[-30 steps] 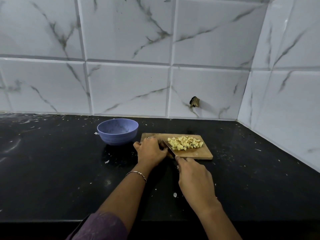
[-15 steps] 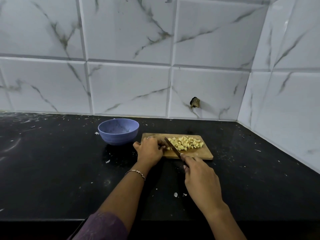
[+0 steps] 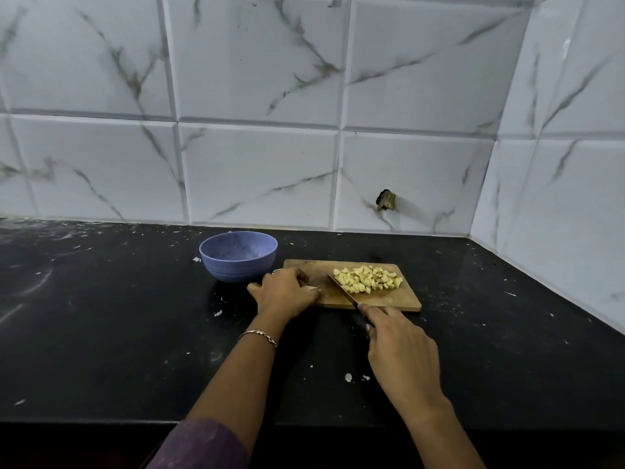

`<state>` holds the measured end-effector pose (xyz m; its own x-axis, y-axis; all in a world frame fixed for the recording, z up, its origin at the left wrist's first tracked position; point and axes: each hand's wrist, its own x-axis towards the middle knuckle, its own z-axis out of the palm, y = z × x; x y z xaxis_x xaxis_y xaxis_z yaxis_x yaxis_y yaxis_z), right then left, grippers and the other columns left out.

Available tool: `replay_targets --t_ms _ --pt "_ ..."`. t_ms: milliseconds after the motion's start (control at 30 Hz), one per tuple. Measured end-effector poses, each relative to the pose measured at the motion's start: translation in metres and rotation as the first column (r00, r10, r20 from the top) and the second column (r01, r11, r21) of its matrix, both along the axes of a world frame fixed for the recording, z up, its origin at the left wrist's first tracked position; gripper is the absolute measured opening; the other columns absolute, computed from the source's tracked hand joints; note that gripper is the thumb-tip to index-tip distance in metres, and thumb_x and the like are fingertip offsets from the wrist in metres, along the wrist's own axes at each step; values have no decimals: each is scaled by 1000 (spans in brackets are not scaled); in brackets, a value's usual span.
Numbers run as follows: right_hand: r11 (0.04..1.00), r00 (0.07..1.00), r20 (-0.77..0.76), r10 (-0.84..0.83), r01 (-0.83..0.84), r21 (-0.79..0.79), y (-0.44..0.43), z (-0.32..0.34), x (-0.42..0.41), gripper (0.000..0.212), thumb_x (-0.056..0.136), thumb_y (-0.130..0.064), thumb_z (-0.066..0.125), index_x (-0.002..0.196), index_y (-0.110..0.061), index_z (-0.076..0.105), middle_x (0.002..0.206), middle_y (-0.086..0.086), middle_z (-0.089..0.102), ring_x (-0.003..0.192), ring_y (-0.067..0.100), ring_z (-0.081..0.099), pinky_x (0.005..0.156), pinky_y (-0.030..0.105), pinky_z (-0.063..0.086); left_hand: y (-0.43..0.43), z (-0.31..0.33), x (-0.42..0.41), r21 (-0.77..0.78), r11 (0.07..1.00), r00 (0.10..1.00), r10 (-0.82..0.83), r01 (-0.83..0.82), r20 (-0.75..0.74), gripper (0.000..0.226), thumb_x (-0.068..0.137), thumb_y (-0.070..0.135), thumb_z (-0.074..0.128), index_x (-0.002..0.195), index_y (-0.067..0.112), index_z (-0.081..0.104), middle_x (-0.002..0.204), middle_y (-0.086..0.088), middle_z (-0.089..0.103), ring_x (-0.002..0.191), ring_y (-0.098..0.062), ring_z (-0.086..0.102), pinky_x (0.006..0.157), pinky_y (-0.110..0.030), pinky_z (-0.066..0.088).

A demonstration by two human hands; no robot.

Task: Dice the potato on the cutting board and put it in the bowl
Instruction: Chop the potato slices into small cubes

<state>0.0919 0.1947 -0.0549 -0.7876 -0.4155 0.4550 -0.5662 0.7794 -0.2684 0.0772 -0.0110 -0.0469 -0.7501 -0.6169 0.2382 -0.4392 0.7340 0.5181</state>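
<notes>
The wooden cutting board (image 3: 402, 299) lies on the black desk (image 3: 101, 316) with its long axis running left to right, roughly parallel to the tiled wall (image 3: 257, 170). On its right half sits a loose heap of diced potato (image 3: 368, 282), pale yellow cubes well inside the edges. The knife (image 3: 341, 288) lies on a diagonal, its blade pointing away and to the left from the near edge of the board, with the tip just beside the left side of the heap; whether the edge touches the wood is hard to make out. The right hand (image 3: 399, 350) is closed round the dark handle, which is almost wholly hidden under the fingers. The left hand (image 3: 285, 294) rests on the board's left end, fingers curled down over a small pale potato piece (image 3: 313, 288), of which only a sliver shows at the fingertips. The blue bowl (image 3: 236, 257) stands upright on the desk just beyond the left hand, near the board's far left corner; contact between them cannot be told
</notes>
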Motion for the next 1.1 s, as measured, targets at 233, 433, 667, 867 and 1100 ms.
replay_targets --t_ms 233,433,667,867,1100 --pt "999 1000 18 -1 1 -33 0 -4 -1 48 104 -31 44 149 -42 33 123 -15 52 94 3 55 70 16 43 7 -1 -1 -147 989 999 -30 24 -40 26 87 45 62 108 32 69 111 7 67 115 -19 53 96 -43 27" --pt "996 999 45 16 -12 -90 -2 -5 -2 47 104 -32 43 149 -40 33 116 -15 52 84 2 52 63 15 39 13 -1 -6 -217 974 993 -90 72 -72 20 91 43 62 104 31 71 103 10 68 111 -15 53 91 -40 25" --pt "992 996 55 70 -64 -112 -1 -6 0 46 105 -32 43 149 -39 35 108 -15 51 82 2 53 70 18 47 15 -2 -10 -228 965 987 -145 126 -67 20 93 36 63 110 31 70 102 9 69 117 -16 50 94 -40 23" --pt "997 995 55 82 -81 -20 -2 -4 1 52 105 -29 44 153 -39 26 119 -11 48 89 4 53 68 17 42 15 -2 -10 -224 966 987 -146 127 -73 19 94 35 61 111 35 70 102 10 69 115 -15 52 90 -38 21" --pt "994 995 66 71 -77 84 -9 -1 1 59 103 -22 50 154 -35 24 128 -4 46 100 10 57 73 20 44 15 -5 -13 -239 965 990 -124 103 -71 20 94 35 60 110 31 71 99 8 70 110 -15 55 91 -39 22"
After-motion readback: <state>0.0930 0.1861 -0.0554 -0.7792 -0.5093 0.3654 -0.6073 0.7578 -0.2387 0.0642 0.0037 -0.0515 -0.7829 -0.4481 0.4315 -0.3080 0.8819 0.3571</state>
